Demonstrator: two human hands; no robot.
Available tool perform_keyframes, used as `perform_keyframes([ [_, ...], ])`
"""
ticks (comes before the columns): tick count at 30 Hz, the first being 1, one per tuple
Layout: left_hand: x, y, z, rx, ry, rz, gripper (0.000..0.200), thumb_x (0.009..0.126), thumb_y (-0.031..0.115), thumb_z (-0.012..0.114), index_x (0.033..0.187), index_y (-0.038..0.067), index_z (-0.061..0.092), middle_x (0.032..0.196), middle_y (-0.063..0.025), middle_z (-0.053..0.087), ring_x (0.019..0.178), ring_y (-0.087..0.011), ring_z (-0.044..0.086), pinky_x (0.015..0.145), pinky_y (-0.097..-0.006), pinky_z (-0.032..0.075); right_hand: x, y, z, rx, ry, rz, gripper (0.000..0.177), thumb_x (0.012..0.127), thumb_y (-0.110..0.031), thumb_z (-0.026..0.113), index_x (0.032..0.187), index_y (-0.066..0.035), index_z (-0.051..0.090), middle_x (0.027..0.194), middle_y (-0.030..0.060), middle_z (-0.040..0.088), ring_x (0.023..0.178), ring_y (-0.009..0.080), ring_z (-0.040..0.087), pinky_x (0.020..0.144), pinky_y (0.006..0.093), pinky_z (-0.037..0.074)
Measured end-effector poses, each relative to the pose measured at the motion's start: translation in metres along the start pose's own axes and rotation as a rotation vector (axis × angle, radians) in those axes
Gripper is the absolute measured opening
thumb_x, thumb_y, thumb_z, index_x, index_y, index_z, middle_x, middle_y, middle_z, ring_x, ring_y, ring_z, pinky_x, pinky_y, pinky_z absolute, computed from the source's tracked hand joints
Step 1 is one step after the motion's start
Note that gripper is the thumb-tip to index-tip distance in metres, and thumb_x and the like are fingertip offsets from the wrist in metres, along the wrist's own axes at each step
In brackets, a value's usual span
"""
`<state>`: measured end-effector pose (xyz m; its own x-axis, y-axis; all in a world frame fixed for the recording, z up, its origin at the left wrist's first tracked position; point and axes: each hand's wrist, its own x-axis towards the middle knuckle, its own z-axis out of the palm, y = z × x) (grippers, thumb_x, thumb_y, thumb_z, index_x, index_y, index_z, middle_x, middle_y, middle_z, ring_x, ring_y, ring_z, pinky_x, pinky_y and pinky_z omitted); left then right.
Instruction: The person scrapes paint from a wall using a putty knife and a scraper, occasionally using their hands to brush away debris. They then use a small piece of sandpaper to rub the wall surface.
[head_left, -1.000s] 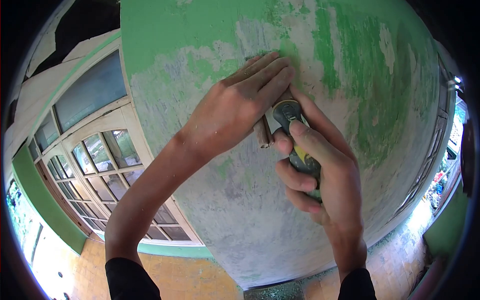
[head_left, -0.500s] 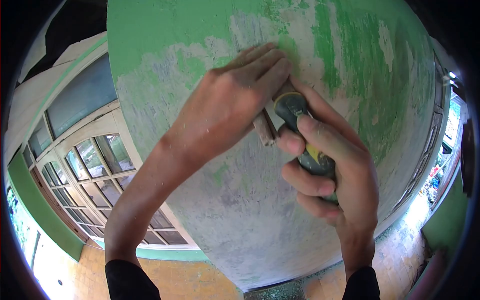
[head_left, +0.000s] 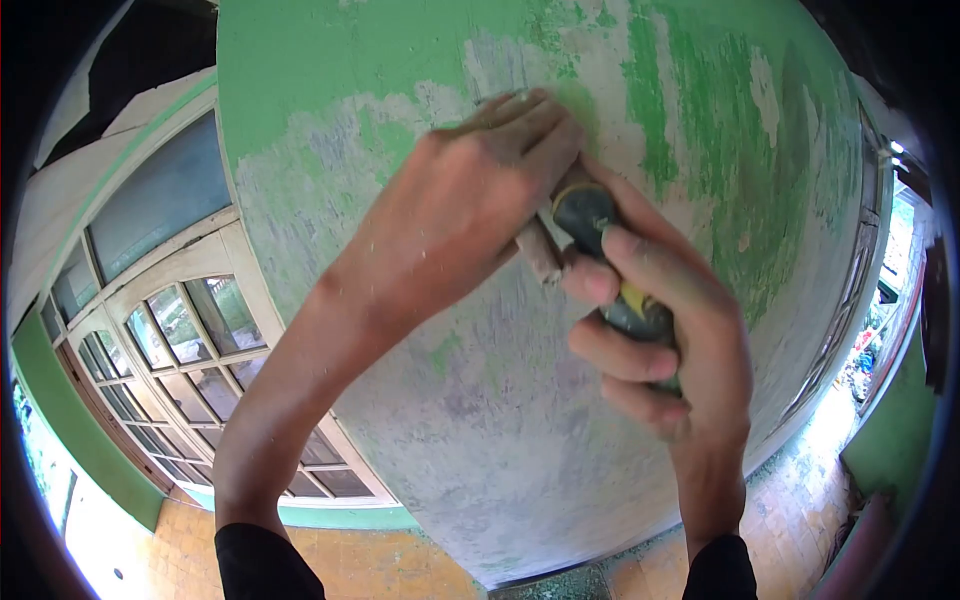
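My right hand (head_left: 690,320) is wrapped around the dark, yellow-marked handle of a hand scraper (head_left: 585,212). Over the tool's front end lies my left hand (head_left: 490,165), its fingers closed and pressing toward the wall. A worn grey-brown bar (head_left: 538,252), apparently part of the tool's head, sticks out below the left palm. The working edge is hidden behind my left fingers. Both hands meet on the upper middle of a wall (head_left: 480,430), where patches of green paint border bare grey-white plaster.
White-framed glass doors (head_left: 195,350) stand to the left beside a green pillar (head_left: 75,410). Below the wall runs a yellowish tiled floor (head_left: 370,560), with green paint flakes (head_left: 565,582) at its foot. A bright opening (head_left: 880,320) shows on the right.
Both hands and the scraper have shifted very slightly along the wall, and the right hand sits a touch lower. The grip of both hands is the same.
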<state>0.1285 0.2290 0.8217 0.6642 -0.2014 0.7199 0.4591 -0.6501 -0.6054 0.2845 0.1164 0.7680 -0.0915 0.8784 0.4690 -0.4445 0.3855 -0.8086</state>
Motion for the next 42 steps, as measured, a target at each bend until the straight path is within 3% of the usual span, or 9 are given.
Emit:
perform_keyframes([
  [10,-0.002,0.005,0.002,-0.032,-0.013,-0.014,0.049,0.081,0.008,0.072,0.129,0.001,0.065,0.132,-0.0193,0.067,0.127,-0.0382,0.062,0.102,-0.0442,0.057,0.004,0.006,-0.01,0.108,-0.129,-0.026,0.061,0.106,-0.023,0.048,0.164,-0.015,0.028,0.091,0.0002,0.049,0.045,-0.0007,0.031,0.027,0.0159,0.02],
  [12,-0.004,0.006,0.004,0.015,0.015,0.017,0.049,0.08,0.006,0.072,0.129,0.001,0.065,0.131,-0.019,0.068,0.127,-0.0376,0.063,0.101,-0.0437,0.057,-0.007,0.007,-0.009,0.067,-0.069,-0.002,0.061,0.106,-0.022,0.047,0.164,-0.015,0.027,0.092,0.0008,0.049,0.044,-0.0005,0.032,0.027,0.0158,0.021],
  [16,0.0,0.007,-0.008,-0.115,-0.12,-0.072,0.049,0.081,0.008,0.071,0.13,0.002,0.065,0.132,-0.0179,0.068,0.127,-0.0365,0.063,0.102,-0.0432,0.057,-0.011,-0.003,-0.007,0.122,-0.091,0.031,0.06,0.107,-0.021,0.044,0.164,-0.014,0.027,0.09,0.0014,0.049,0.043,-0.0001,0.031,0.026,0.016,0.021],
  [18,-0.003,0.006,-0.006,-0.061,-0.088,0.029,0.05,0.082,0.009,0.07,0.13,0.001,0.064,0.132,-0.0177,0.068,0.129,-0.0361,0.062,0.104,-0.0435,0.055,-0.009,0.009,-0.011,0.107,-0.083,0.016,0.059,0.108,-0.02,0.043,0.164,-0.014,0.026,0.09,0.0014,0.049,0.043,-0.0002,0.031,0.026,0.0159,0.021],
  [22,-0.002,0.006,-0.002,-0.015,-0.018,0.032,0.05,0.081,0.009,0.07,0.13,0.001,0.064,0.132,-0.0177,0.068,0.13,-0.0362,0.06,0.106,-0.0438,0.054,-0.005,0.005,-0.019,0.129,-0.186,0.009,0.063,0.107,-0.017,0.045,0.165,-0.019,0.024,0.094,0.0033,0.049,0.051,0.0036,0.035,0.032,0.0181,0.025],
  [25,-0.002,0.007,-0.003,-0.048,-0.079,0.0,0.05,0.081,0.008,0.069,0.13,0.0,0.064,0.132,-0.0182,0.067,0.13,-0.0363,0.06,0.107,-0.0435,0.054,-0.005,0.009,-0.02,0.13,-0.172,0.031,0.062,0.107,-0.017,0.044,0.165,-0.02,0.024,0.094,0.0029,0.05,0.051,0.0036,0.036,0.032,0.0183,0.025],
  [31,0.005,0.0,0.001,0.041,0.009,0.039,0.049,0.08,0.005,0.07,0.128,-0.001,0.064,0.131,-0.0199,0.067,0.129,-0.0368,0.061,0.108,-0.0439,0.054,0.007,0.002,-0.019,0.103,-0.189,-0.013,0.062,0.107,-0.018,0.045,0.165,-0.021,0.025,0.094,0.0022,0.05,0.051,0.0031,0.037,0.032,0.0178,0.024],
  [40,0.001,0.016,-0.003,-0.026,-0.112,-0.047,0.049,0.079,0.0,0.072,0.127,-0.001,0.063,0.132,-0.0193,0.066,0.128,-0.0374,0.061,0.106,-0.0441,0.055,-0.002,0.009,-0.027,0.112,-0.187,0.059,0.063,0.106,-0.019,0.046,0.165,-0.022,0.025,0.093,0.0019,0.05,0.05,0.0035,0.035,0.033,0.0181,0.024],
  [42,-0.003,0.016,0.004,0.037,-0.009,0.018,0.054,0.074,-0.004,0.074,0.127,-0.001,0.063,0.132,-0.019,0.066,0.129,-0.0385,0.06,0.104,-0.0444,0.055,0.002,0.01,-0.027,0.061,-0.178,0.064,0.063,0.106,-0.018,0.046,0.165,-0.022,0.024,0.093,0.0017,0.05,0.051,0.0038,0.036,0.035,0.0191,0.025],
])
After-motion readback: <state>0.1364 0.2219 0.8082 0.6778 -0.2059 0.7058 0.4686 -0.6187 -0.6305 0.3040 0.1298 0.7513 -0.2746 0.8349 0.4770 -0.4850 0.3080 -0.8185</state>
